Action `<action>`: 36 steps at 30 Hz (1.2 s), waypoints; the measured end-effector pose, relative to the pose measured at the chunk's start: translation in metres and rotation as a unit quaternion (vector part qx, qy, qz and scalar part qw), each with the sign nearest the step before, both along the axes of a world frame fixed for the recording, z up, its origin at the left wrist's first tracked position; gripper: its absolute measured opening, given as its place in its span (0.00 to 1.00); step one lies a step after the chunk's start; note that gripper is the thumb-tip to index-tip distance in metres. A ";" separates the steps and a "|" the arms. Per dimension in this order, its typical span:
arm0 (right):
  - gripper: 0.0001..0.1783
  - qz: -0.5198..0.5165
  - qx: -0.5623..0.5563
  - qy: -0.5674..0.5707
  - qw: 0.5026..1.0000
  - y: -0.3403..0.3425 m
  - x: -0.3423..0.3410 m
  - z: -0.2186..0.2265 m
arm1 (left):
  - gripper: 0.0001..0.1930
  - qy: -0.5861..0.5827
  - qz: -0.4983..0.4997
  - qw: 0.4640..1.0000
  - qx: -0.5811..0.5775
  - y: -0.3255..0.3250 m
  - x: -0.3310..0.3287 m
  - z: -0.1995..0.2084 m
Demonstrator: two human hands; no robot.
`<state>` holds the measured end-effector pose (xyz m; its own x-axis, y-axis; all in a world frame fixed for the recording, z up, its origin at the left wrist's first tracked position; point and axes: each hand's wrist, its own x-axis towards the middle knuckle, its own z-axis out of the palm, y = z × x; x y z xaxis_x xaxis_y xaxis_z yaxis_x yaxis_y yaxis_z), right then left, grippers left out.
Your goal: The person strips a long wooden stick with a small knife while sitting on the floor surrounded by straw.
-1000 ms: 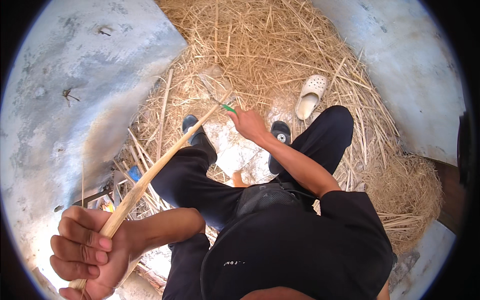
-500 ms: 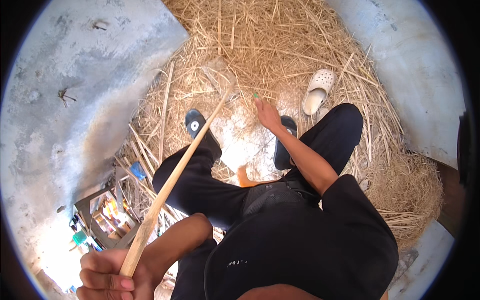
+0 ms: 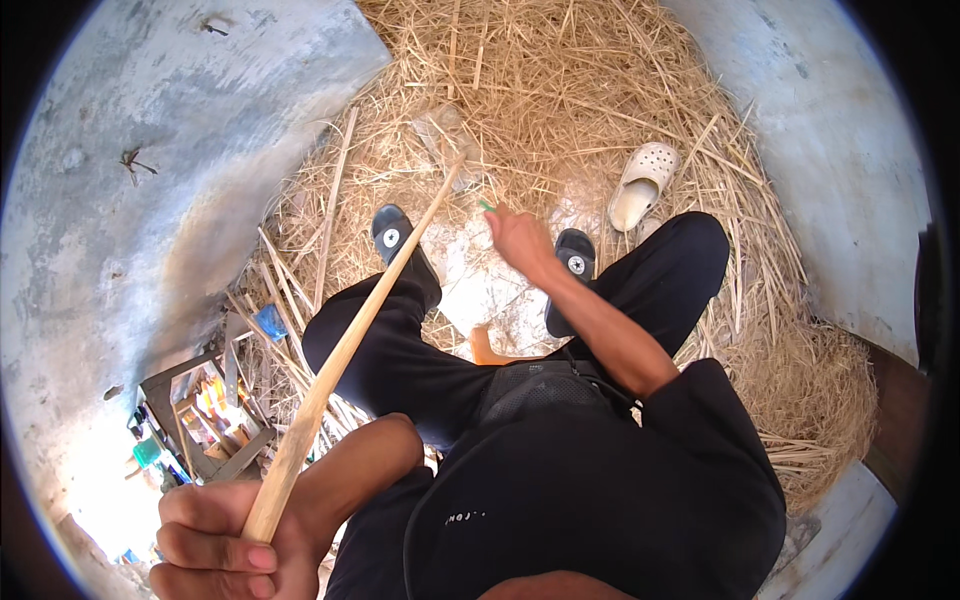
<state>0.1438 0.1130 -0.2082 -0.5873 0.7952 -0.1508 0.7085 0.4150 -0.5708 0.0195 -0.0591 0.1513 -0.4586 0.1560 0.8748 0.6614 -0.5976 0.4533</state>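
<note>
Long pale-tan tapering wooden stick (image 3: pixel 335 372) — here it is, slanting over the black-trousered L leg (image 3: pixel 410 360), thick end low at L, thin end up near the ground litter, no support for the tip AFAICT. Bare L hand (image 3: pixel 215 552) has its fingers wrapped round the thick end, the only hold on it. So risk no. 1: gripped at one end only, the far tip could whip or twist if knocked; a loose wrist would do it. Bare R hand (image 3: pixel 522 243) is just beside that tip, apart from it, fingers curled on a small green object (image 3: pixel 487 205), mostly hidden — can't tell if there's a blade. If it has an edge, a slip might run twd the L leg or L hand, thru too much force or a knot. Thin end might snap too if pressed hard. Moving out: black slides w/ round white badges (image 3: pixel 388 218) on a pale dusty floor (image 3: pixel 490 290); a foot could skid on loose golden straw (image 3: pixel 560 90) if weight shifts. Beige perforated clog (image 3: pixel 650 165) beyond the R slide, poss. trip hazard. Worn blue-grey wall (image 3: pixel 150 230) at far L: a wide swing might clip it.
</note>
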 end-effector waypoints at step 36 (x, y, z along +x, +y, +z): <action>0.20 0.049 -0.099 0.198 0.974 -0.021 -0.024 0.071 | 0.29 -0.115 0.240 0.960 0.088 0.043 0.005 0.010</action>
<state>0.1193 0.0920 -0.1374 -0.7022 0.7108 -0.0413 0.3788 0.3239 -0.8669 0.0244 -0.0157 0.1611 -0.6254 -0.2623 0.7349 0.7737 -0.3306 0.5404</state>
